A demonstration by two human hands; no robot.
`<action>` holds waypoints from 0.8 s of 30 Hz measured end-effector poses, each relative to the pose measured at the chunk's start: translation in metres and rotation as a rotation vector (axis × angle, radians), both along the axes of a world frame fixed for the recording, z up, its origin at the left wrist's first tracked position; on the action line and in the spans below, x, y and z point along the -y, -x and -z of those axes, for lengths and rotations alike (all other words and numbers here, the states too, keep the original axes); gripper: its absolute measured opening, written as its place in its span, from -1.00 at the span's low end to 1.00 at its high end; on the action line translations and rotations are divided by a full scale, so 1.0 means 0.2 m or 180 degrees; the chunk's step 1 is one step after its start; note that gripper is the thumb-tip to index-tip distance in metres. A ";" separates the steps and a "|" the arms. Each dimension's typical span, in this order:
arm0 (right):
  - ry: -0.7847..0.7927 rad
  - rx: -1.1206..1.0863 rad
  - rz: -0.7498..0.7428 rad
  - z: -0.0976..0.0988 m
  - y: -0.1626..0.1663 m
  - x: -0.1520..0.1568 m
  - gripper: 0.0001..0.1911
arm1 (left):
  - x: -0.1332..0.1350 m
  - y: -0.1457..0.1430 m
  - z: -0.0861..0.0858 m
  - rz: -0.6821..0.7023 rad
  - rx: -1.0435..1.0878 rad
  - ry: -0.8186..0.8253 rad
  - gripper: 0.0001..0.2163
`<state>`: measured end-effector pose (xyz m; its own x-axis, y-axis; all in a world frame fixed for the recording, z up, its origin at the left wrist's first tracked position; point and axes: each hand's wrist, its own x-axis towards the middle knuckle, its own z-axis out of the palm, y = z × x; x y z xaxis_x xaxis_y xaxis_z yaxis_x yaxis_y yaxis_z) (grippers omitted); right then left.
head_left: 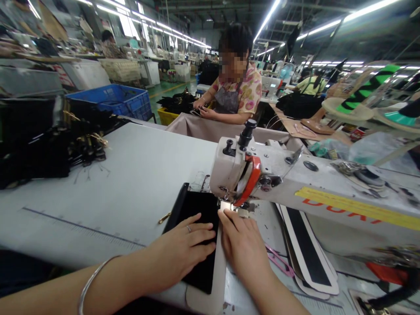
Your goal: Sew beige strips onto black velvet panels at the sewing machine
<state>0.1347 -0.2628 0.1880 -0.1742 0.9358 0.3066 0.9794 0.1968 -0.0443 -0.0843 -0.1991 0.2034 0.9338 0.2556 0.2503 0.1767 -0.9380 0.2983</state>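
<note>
A black fabric panel (201, 273) lies on the sewing machine bed with a pale beige strip (222, 267) along its right edge. My left hand (185, 247) rests on the panel, fingers spread and nearly flat. My right hand (243, 240) lies over the strip, fingers stretched forward, their tips just in front of the presser foot. Above them is the head of the sewing machine (226, 168), with its red-orange guard (253, 177). The needle point is hidden. A gold zipper pull (164, 218) sticks out at the panel's left side.
Black pieces (39, 140) are piled at the left of the table. Pink scissors (280, 261) and white-bordered black panels (310, 249) lie under the machine arm. A co-worker (241, 87) sits across, beside a blue crate (121, 98). Thread cones (367, 89) stand at the right.
</note>
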 end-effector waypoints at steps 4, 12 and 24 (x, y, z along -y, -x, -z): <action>0.0041 0.0010 0.0005 -0.02 0.00 0.00 -0.51 | 0.05 0.04 -0.04 0.0179 0.0064 0.0234 -0.68; -0.0070 0.0030 -0.0048 -0.02 0.01 0.00 -0.51 | 0.01 0.06 0.02 0.0426 0.0321 0.0330 -0.64; 0.0010 -0.0023 -0.0007 -0.01 0.00 0.00 -0.54 | -0.14 -0.04 0.07 0.0331 0.0352 0.0043 -0.68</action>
